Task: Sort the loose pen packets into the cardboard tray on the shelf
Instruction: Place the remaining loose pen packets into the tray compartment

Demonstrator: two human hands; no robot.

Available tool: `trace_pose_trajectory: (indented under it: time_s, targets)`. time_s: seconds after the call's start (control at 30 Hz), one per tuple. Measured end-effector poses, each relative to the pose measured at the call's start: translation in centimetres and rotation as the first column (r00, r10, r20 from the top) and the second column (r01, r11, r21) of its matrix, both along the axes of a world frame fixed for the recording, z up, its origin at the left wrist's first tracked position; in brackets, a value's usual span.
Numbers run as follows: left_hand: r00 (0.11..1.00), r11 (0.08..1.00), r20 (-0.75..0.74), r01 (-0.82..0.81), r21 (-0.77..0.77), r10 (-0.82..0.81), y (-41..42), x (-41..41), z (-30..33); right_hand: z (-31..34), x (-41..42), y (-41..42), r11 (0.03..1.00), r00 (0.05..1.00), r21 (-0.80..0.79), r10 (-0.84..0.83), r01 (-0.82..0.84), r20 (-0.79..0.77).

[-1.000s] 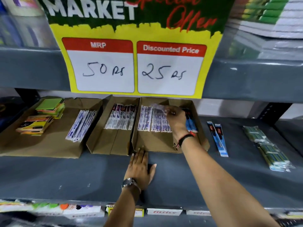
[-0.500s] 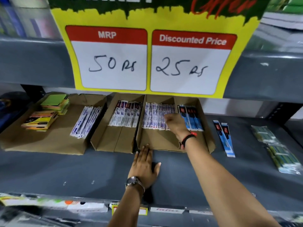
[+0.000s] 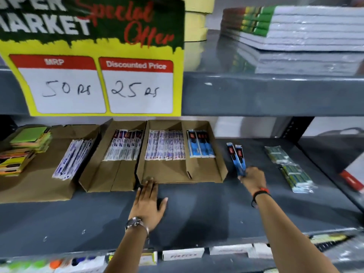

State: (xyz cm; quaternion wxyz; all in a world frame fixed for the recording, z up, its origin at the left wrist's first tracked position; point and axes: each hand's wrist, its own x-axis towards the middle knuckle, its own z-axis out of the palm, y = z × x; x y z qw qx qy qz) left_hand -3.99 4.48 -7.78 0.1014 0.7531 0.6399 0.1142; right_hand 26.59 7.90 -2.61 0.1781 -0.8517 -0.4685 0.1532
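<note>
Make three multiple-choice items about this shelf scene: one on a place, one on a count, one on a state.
1. Where do the loose blue packets lie?
A. right of the tray
B. inside the tray
C. on the top shelf

2. How many loose blue packets are there?
A. one
B. two
C. five

3. What is the left hand doing?
A. holding a packet
B. lying flat on the shelf by the tray
C. touching the sign

Answers: 1 A, they lie on the bare shelf beside the tray. 2 B, two lie side by side at the right hand. 3 B, its fingers are spread and empty.
</note>
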Motion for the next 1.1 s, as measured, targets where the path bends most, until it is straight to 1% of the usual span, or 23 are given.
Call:
trace_pose_trajectory:
  time_s: [0.13, 0.23, 0.3, 0.33, 0.37, 0.4, 0.43, 0.5, 0.57, 0.6, 0.63, 0.7, 0.77, 0.87, 0.93, 1.03, 1.07, 1.1]
  targets:
    - [0.999, 0.999, -0.031, 0.005, -0.038, -0.007, 0.1, -0.2, 0.2, -0.1, -0.3, -0.2, 0.999, 0.999, 0.039, -0.026, 0.027, -0.04]
    - [1.0, 0.998, -0.02, 0.021, -0.067, -0.023, 0.1, -0.1, 0.4, 0.6, -0.2, -0.5, 0.991, 0.996, 0.114, -0.054, 0.062, -0.077]
    - [0.998, 0.996, 0.047, 0.04, -0.079, -0.036, -0.2, -0.1, 0.9, 1.8, 0.0, -0.9, 0.973, 0.986, 0.199, -0.094, 0.12, -0.136]
    - [0.993, 0.996, 0.117, 0.039, -0.078, -0.03, -0.3, -0.1, 1.3, 2.5, 0.1, -1.0, 0.959, 0.982, 0.246, -0.101, 0.139, -0.161]
    - [0.972, 0.997, 0.233, 0.021, -0.067, -0.005, -0.4, -0.1, 1.8, 3.5, 0.4, -1.2, 0.944, 0.981, 0.297, -0.092, 0.141, -0.173]
    - [0.93, 0.998, 0.367, -0.014, -0.059, 0.035, -0.4, 0.2, 2.6, 4.5, 0.6, -1.4, 0.93, 0.981, 0.346, -0.061, 0.123, -0.184]
    - [0.863, 0.997, 0.5, -0.058, -0.048, 0.074, -0.5, 0.5, 3.5, 5.4, 0.9, -1.5, 0.919, 0.98, 0.388, 0.006, 0.074, -0.201]
    - [0.682, 0.994, 0.722, -0.096, -0.062, 0.11, -0.2, 1.7, 5.7, 7.3, 1.2, -1.9, 0.91, 0.936, 0.403, 0.217, -0.092, -0.276]
    - [0.498, 0.994, 0.86, -0.064, -0.092, 0.112, 0.2, 3.1, 8.7, 9.3, 0.7, -2.8, 0.891, 0.829, 0.358, 0.412, -0.279, -0.378]
    - [0.441, 0.994, 0.892, -0.057, -0.088, 0.104, 0.5, 3.7, 10.0, 10.0, 0.3, -3.1, 0.876, 0.788, 0.325, 0.468, -0.355, -0.399]
    - [0.401, 0.995, 0.911, -0.062, -0.076, 0.095, 0.9, 4.2, 11.1, 10.8, -0.2, -3.3, 0.857, 0.762, 0.306, 0.51, -0.415, -0.398]
    - [0.364, 0.996, 0.929, -0.075, -0.042, 0.067, 1.6, 4.9, 12.6, 11.7, -0.8, -3.4, 0.827, 0.738, 0.28, 0.561, -0.487, -0.376]
    - [0.374, 0.996, 0.926, -0.083, -0.024, 0.054, 1.9, 5.2, 13.1, 12.1, -0.9, -3.5, 0.818, 0.724, 0.264, 0.575, -0.511, -0.381]
    - [0.411, 0.996, 0.91, -0.083, -0.02, 0.053, 2.2, 5.2, 12.7, 12.2, -0.6, -3.5, 0.811, 0.692, 0.294, 0.585, -0.506, -0.422]
    - [0.411, 0.996, 0.91, -0.088, -0.023, 0.057, 2.3, 5.3, 12.3, 12.1, -0.3, -3.7, 0.809, 0.693, 0.294, 0.587, -0.508, -0.418]
    - [0.396, 0.995, 0.915, -0.091, -0.043, 0.075, 2.3, 5.7, 11.9, 11.0, 0.1, -3.9, 0.798, 0.688, 0.239, 0.599, -0.553, -0.409]
    - [0.383, 0.995, 0.92, -0.085, -0.057, 0.086, 2.2, 6.0, 11.7, 10.6, 0.1, -4.1, 0.793, 0.68, 0.215, 0.602, -0.57, -0.419]
    - [0.347, 0.994, 0.932, -0.077, -0.079, 0.101, 2.2, 6.3, 11.4, 10.1, 0.3, -4.3, 0.786, 0.672, 0.188, 0.606, -0.589, -0.426]
